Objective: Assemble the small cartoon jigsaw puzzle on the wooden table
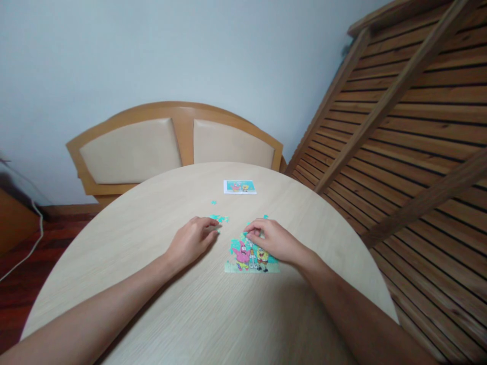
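Note:
A partly assembled jigsaw puzzle point(243, 256) lies flat on the table, showing a pink starfish figure, a pale figure in the middle and a yellow square figure. At its upper edge, my right hand point(268, 235) pinches thumb and forefinger together on what looks like a small puzzle piece, mostly hidden by the fingers. My left hand point(196, 237) rests to the left of the puzzle, beside a cluster of loose teal puzzle pieces point(220, 219). Its thumb and forefinger are bent with a gap between the tips.
A reference picture card point(241, 187) lies beyond the hands on the round wooden table point(152, 213). One stray piece point(213, 202) sits left of the card, and another point(266, 217) is behind my right hand. A padded headboard point(182, 132) and slatted wooden panel point(399, 126) stand behind.

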### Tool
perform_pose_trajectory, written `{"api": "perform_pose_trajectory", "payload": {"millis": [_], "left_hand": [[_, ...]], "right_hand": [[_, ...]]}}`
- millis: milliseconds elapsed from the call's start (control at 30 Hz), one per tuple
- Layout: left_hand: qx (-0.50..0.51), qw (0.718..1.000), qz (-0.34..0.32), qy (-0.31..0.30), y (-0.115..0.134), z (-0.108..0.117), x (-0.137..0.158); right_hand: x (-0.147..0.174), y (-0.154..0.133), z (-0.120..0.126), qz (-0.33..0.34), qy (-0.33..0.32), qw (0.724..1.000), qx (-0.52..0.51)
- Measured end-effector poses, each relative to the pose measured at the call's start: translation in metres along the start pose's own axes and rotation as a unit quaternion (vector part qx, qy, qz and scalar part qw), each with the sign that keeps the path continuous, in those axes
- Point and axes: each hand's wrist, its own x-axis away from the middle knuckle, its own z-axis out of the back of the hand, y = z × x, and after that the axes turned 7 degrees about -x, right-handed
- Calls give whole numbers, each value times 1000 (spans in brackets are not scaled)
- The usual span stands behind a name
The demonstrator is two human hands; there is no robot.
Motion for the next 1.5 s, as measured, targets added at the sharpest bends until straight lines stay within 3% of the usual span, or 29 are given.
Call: {"api": "perform_pose_trajectory", "payload": {"millis": [133,300,567,700,833,1033,1167,1500], "left_hand": [[-17,999,-15,-29,-4,-2,-1],[10,996,32,-82,5,0,-4],[65,994,28,-81,20,-1,-3],[49,997,14,-60,19,-4,-2],[19,999,-41,-27,8,-7,-6],[-26,990,-101,-91,2,-13,-8],[-26,988,-127,-82,5,-9,-7],[8,993,-106,-57,6,-12,-13]], "right_hand": [[-1,11,12,-28,41,999,16],[0,21,19,-54,63,996,6],[-1,9,5,-32,38,996,-79],[-1,5,4,-16,31,999,-15],[1,11,15,-45,39,995,79],[5,19,34,-107,39,982,150],[7,21,38,-133,33,976,169],[7,22,38,-100,46,966,232]]}}
